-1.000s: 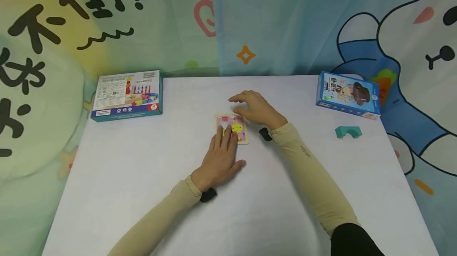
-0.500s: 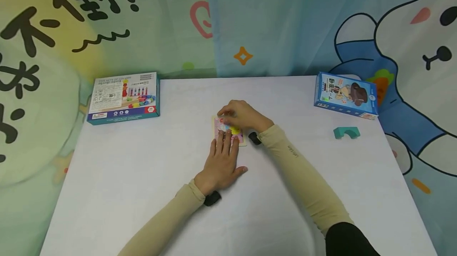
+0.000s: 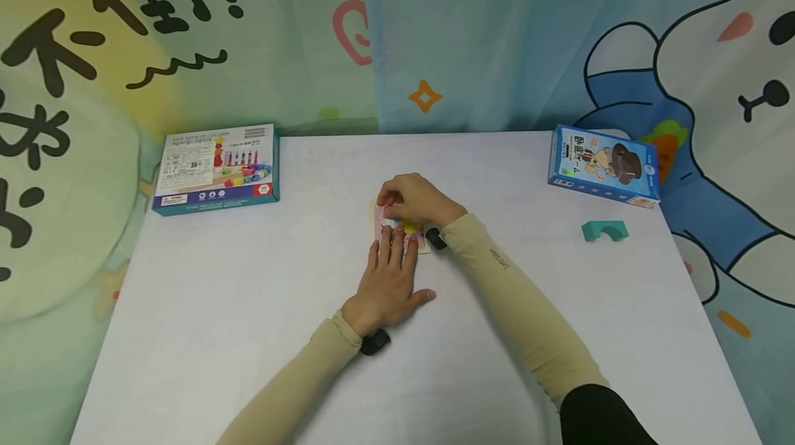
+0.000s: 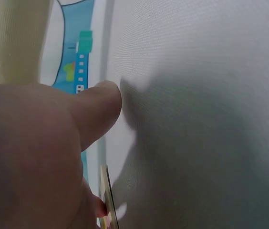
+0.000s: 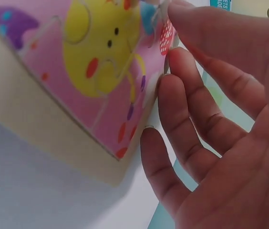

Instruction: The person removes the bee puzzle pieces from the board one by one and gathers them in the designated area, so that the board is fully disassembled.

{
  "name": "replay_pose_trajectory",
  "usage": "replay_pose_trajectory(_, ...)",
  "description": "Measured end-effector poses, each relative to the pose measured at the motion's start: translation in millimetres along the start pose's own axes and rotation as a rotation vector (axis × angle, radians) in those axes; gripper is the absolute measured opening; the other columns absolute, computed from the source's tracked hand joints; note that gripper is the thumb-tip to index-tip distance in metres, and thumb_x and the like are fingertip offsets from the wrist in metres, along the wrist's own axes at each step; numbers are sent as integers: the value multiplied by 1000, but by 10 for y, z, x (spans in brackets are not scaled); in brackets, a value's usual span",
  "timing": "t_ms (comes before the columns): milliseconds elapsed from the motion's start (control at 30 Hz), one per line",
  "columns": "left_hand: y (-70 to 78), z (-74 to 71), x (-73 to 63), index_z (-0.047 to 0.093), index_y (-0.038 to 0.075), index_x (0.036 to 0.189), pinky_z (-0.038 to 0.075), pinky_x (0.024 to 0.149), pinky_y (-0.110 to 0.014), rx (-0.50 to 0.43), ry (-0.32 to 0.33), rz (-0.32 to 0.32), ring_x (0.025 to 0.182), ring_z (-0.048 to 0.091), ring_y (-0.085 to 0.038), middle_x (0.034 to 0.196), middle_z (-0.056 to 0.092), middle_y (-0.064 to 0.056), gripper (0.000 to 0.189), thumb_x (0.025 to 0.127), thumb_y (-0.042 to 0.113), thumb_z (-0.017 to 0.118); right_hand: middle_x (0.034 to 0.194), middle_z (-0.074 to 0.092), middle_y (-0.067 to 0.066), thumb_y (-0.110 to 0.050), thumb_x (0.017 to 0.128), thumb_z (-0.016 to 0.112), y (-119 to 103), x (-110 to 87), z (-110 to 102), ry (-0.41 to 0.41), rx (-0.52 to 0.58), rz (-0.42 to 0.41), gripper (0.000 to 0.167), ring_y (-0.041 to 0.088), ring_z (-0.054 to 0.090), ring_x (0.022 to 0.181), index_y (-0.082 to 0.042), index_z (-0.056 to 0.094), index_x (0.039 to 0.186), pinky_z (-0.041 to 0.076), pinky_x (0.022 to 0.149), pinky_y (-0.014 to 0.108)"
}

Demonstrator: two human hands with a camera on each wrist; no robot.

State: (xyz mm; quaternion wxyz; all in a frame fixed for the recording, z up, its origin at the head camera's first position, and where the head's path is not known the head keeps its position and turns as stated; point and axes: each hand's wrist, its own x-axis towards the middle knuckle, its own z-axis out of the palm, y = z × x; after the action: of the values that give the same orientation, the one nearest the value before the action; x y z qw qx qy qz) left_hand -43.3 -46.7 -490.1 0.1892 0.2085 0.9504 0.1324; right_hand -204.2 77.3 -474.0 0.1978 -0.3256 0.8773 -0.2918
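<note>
A small pink jigsaw puzzle (image 3: pixel 377 223) in a cream frame lies mid-table, with a yellow cartoon figure printed on it. My left hand (image 3: pixel 388 286) rests with straight fingers over its near part, thumb spread to the right. Bent over the far edge, my right hand (image 3: pixel 421 198) has its thumb and forefinger at the upper left of the puzzle. In the right wrist view the thumb (image 5: pixel 206 24) pinches at the puzzle's edge, the other fingers curled along that side; the forefinger's tip is hidden. The left wrist view shows the frame's thin side (image 4: pixel 107 191) beyond my left hand.
A flat game box (image 3: pixel 217 169) stands at the back left of the white table (image 3: pixel 248 328). At the back right is a blue box (image 3: pixel 604 165), with a green arch block (image 3: pixel 605 230) in front of it. A printed cloth (image 3: pixel 466 38) hangs behind.
My right hand has come left and down onto the puzzle's far edge, its fingers closing in from a looser spread. My left hand has stayed on the puzzle.
</note>
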Motion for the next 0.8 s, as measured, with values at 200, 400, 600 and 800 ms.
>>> replay_pose_trajectory(200, -28, 11, 11, 11, -1, 169, 8, 131, -63, -16, -7, 18, 163, -11, -47, 176, -5, -29, 99, 104, 61, 54, 108, 74, 9, -15, 98, 78, -13, 38, 9, -1, 7, 34, 16, 24, 68, 103, -5, 75, 110, 56, 96, 39)
replay_pose_trajectory(400, -60, 25, 15, 9, 0, 170, 8, 131, -63, -7, -12, 19, 164, -11, -46, 176, -5, -28, 100, 105, 60, 55, 108, 72, 9, -15, 97, 79, -55, 56, 6, -12, 6, 60, 18, 25, 66, 103, -6, 73, 111, 55, 97, 40)
replay_pose_trajectory(600, -72, 47, 20, 10, 1, 170, 9, 131, -63, 1, 6, 23, 164, -9, -46, 176, -3, -28, 101, 103, 61, 57, 105, 71, 6, -14, 96, 80, -68, 54, 11, -8, 2, 74, 11, 23, 65, 99, -9, 74, 103, 54, 93, 38)
replay_pose_trajectory(800, -50, 21, 10, 11, 2, 170, 9, 132, -61, 17, -5, 10, 164, -9, -45, 177, -4, -26, 100, 104, 63, 55, 97, 72, 6, -11, 96, 79, -55, 57, 24, 3, 32, 59, 14, 21, 66, 92, -7, 74, 108, 55, 90, 36)
